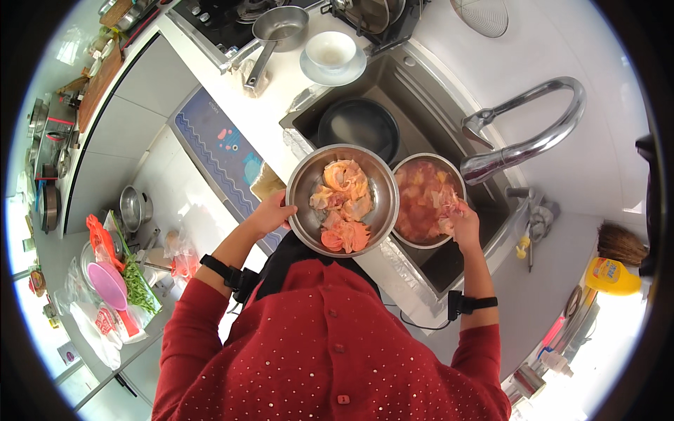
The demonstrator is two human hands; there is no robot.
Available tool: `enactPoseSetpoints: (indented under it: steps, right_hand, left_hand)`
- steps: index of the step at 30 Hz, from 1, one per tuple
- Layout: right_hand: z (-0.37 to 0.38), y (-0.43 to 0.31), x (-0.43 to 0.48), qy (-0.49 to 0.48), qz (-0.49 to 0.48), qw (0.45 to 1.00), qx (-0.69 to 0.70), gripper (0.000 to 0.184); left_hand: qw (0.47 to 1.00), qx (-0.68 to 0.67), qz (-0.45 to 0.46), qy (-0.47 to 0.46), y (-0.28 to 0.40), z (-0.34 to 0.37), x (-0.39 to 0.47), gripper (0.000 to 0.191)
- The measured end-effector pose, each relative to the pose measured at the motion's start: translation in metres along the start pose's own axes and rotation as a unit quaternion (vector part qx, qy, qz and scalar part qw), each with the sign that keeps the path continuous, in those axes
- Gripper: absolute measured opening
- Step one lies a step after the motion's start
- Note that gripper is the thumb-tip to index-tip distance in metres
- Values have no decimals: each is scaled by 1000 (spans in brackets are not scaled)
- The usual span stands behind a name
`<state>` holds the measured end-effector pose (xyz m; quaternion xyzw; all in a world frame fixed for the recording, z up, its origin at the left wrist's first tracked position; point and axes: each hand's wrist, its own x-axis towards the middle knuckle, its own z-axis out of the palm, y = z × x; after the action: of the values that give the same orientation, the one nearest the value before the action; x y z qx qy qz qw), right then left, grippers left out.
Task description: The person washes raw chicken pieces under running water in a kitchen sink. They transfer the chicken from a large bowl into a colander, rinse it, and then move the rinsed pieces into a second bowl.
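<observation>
My left hand [274, 213] grips the left rim of a stainless steel bowl [303, 229], its thumb over the edge. Pieces of raw chicken [347, 202] with yellowish skin lie in it. To the right, in the sink [439, 271], a second round metal bowl [421, 244] contains more raw meat pieces [421, 197] in reddish liquid. My right hand [466, 226] is at that bowl's right rim, its fingers closed around a pale pink piece of raw meat [447, 213]. The fingertips are partly hidden by the meat.
A dark round pan [358, 126] sits in the sink's far part. Over the sink's right side arches a chrome faucet [526, 147]. On the counter beyond are a white bowl [330, 50] on a plate and a steel saucepan [281, 29]. A blue mat [226, 152] lies on the floor.
</observation>
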<state>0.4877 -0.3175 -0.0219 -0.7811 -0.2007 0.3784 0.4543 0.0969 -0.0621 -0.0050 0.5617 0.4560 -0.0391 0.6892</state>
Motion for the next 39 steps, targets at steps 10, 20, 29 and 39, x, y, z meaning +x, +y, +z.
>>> enactPoseSetpoints:
  steps: [10,20,29,39]
  right_hand:
    - [77,-133,-54,-165,-172,968,74,10]
    - [160,-98,-35,-189,-201,935,-221,30]
    - [89,-74,-5,-61,-162,970,-173,25]
    - [58,64,91,-13,-122,892,-435,77]
  left_hand:
    - [1000,-12,-8,-8,-1,1,0,32]
    - [1000,-10,-5,6,-6,2,0,31]
    - [1000,0,-6,20,-7,4,0,28]
    - [999,1,-25,32,-2,7,-3,26]
